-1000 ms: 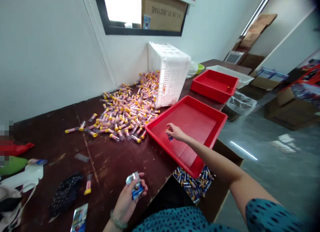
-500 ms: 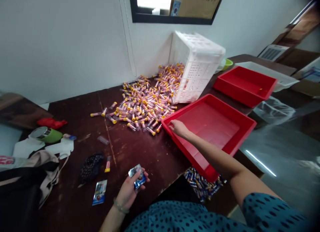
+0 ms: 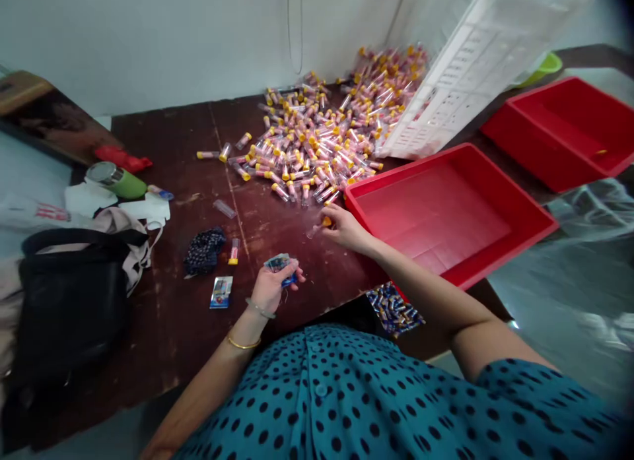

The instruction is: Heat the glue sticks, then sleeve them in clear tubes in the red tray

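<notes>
At two o'clock, the blurred white basket is cut off by the top edge and hides part of the tube heap. The rear red tray passes the right edge towards three. Near centre, the right hand's fingers partly cover a blurred tube. The left hand's thumb covers some foil packaging, its print illegible. At four, the front tray hides some small packs.
</notes>
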`<state>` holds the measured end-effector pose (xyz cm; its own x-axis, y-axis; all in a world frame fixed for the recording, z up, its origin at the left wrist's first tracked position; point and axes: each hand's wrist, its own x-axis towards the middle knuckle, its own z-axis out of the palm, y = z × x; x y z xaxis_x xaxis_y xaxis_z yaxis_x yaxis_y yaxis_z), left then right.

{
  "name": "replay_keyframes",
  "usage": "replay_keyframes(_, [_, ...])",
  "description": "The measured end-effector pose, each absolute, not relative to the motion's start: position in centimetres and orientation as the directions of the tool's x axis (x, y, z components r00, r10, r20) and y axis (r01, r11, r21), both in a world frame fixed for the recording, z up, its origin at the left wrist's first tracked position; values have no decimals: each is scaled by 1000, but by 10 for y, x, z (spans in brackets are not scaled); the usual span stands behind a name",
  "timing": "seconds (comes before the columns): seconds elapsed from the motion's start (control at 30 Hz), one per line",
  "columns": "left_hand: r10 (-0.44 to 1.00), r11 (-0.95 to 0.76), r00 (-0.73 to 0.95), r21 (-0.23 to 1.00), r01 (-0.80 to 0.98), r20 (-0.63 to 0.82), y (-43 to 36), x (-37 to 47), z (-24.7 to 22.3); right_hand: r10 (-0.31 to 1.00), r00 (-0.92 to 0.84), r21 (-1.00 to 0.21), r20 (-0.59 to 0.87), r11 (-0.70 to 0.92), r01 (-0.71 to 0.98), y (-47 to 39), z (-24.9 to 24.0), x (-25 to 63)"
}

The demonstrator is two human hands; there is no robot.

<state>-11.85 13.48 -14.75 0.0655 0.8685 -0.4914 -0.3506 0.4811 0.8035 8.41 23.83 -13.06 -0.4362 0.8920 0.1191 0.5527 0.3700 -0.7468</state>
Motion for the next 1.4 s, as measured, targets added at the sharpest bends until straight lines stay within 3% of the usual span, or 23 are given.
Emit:
replay_keyframes(0.13, [870,485,81,813,-323,-487,133,-110,-151,815,-556,-818,164,427,385,192,-116,81])
replay_keyframes(0.43, [820,565,268,788,-244,-505,133,-114,-140,814,-566,-841,129,392,372,176,-115,92])
replay_keyframes(0.6, [842,529,252,823,-208,-478,129,-109,-149,841,-531,-872,104,334,358,171,-115,96])
replay_keyframes(0.73, [849,507,246,853,-124,-469,127,-110,-156,905,-413,-947,100,213,239,173,-115,109])
replay_keyframes(0.87, [845,471,305,882,-34,-440,128,-113,-153,959,-283,-999,-23,-15,34,178,-110,125])
replay_keyframes(1.03, [848,435,341,900,-10,-406,132,-110,-144,936,-341,-992,-87,-114,-60,178,-103,125])
replay_keyframes(1.27, [822,434,420,901,-22,-385,130,-106,-141,885,-461,-997,-62,-81,-20,178,-105,123])
replay_keyframes(1.4, [766,542,452,837,-72,-457,122,-95,-140,900,-434,-999,-42,-37,19,167,-112,121])
